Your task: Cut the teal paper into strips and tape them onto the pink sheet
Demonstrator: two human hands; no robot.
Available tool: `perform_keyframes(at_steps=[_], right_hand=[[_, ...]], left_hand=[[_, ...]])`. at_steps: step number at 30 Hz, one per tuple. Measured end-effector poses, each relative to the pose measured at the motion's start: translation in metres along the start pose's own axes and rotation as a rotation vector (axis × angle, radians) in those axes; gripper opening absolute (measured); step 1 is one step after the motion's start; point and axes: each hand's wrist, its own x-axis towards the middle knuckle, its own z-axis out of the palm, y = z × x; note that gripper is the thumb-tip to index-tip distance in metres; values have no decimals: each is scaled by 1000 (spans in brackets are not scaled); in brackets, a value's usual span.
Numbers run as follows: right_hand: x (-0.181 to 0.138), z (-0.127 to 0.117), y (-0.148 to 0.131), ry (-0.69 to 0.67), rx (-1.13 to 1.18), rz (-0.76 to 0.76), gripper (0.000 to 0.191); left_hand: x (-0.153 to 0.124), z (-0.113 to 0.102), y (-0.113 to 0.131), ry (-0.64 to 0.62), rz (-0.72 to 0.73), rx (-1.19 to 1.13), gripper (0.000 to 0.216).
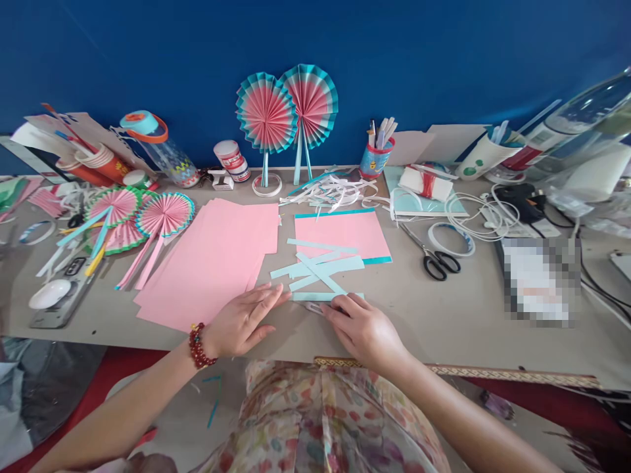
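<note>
Bordered sheet [340,230], right of pink stack [217,249], lies unpleated; fans [266,112] behind stack look finished. Blue strips [348,264], also right, seem cut. Left hand [244,322], at stack's near edge, extended, released; right hand [365,328], farther right, curled, grip unclear.

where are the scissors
In the head view, the black-handled scissors lie right of centre, beside a tape roll and right of the teal-edged pink sheet.

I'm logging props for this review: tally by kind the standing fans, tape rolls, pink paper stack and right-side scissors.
Standing fans: 2
Tape rolls: 3
Pink paper stack: 1
Right-side scissors: 1
Total: 7
</note>
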Motion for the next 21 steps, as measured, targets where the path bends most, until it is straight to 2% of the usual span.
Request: perform_keyframes(at_steps=[12,21], right_hand=[[0,3,-4,17,3,4,30],[-1,2,-3,36,-4,46,26]], left_hand=[[0,2,1,2,-25,-35,74],[-1,6,15,75,-42,-113,76]])
